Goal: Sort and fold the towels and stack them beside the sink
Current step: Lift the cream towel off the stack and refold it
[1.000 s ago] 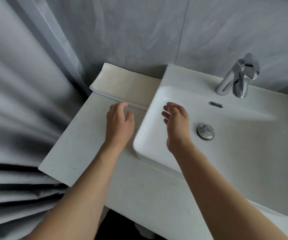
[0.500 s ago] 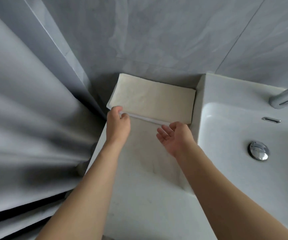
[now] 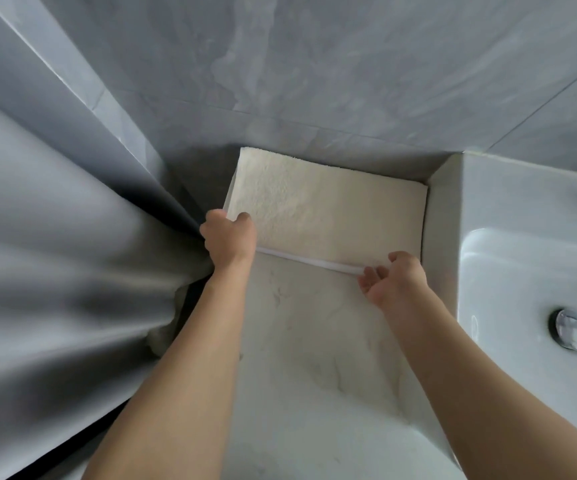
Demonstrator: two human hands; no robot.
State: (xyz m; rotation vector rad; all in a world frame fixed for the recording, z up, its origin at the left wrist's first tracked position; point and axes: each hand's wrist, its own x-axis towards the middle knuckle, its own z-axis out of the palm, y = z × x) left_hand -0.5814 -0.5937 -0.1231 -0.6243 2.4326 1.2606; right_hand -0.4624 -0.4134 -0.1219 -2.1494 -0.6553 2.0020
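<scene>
We face a grey marbled tile wall, with a grey pleated curtain hanging at our left. A pale marbled stone counter runs below us, and a white ceramic sink with a chrome drain plug sits at the right. A cream folded terry towel lies flat on the counter against the wall, just beside the sink. Our left hand grips its near left corner; our right hand pinches its near edge.
</scene>
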